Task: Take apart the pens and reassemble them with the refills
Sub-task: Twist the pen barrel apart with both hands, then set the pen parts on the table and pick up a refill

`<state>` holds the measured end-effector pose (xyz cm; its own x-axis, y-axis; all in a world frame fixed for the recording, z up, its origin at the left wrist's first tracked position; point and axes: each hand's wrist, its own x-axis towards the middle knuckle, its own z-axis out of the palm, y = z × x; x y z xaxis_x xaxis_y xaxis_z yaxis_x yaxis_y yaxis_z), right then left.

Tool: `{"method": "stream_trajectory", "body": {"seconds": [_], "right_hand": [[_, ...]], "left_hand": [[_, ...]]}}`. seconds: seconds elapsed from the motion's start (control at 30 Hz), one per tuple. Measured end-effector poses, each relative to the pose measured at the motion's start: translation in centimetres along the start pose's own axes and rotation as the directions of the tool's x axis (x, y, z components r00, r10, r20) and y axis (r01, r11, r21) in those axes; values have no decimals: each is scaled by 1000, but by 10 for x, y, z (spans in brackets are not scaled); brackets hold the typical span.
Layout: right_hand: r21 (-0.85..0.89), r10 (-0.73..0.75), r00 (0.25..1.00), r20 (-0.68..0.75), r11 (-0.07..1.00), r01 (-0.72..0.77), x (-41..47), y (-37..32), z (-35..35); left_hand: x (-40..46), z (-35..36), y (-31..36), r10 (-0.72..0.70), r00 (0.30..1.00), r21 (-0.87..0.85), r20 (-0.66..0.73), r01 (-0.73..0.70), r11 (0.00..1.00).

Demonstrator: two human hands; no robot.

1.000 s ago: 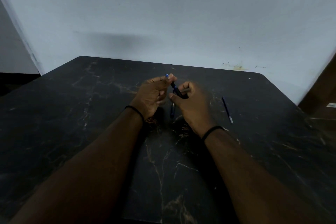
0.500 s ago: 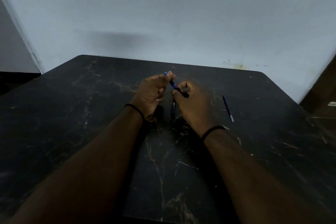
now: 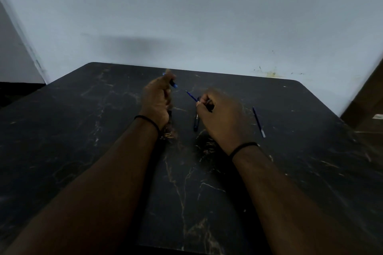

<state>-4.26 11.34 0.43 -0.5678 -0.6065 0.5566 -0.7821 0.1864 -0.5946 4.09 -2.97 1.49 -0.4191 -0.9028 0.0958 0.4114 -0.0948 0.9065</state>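
My left hand (image 3: pixel 156 100) is closed around a blue pen barrel (image 3: pixel 173 84), whose end sticks out past my fingers; the hand is blurred. My right hand (image 3: pixel 221 116) pinches a thin blue refill (image 3: pixel 191 95) that points up and left toward the barrel, with a gap between the two. A second dark blue pen (image 3: pixel 196 121) lies on the black marble table (image 3: pixel 103 130) just left of my right hand. A spare refill (image 3: pixel 258 121) lies on the table to the right of my right hand.
A pale wall stands right behind the table's far edge. A brown wooden surface (image 3: pixel 364 107) sits past the table's right corner. Both wrists wear thin black bands.
My hands have pulled apart: the left went up and left with the barrel, the right went right with the refill, which now shows bare between them.
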Motion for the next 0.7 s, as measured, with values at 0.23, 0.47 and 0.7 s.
{"method": "stream_trajectory", "body": {"seconds": [0.23,0.47,0.7], "right_hand": [[-6,-20,999,-36,1000,20,1,3,1],[58,35,999,-27,998,-34,2,5,4],[96,90,996,-23,992,-87,1,3,3]], "left_hand": [[14,-18,2,382,878,663,-288,-106,741],[14,-27,-8,253,962,965,-107,39,258],[8,-26,-7,278,957,990,-89,54,130]]}}
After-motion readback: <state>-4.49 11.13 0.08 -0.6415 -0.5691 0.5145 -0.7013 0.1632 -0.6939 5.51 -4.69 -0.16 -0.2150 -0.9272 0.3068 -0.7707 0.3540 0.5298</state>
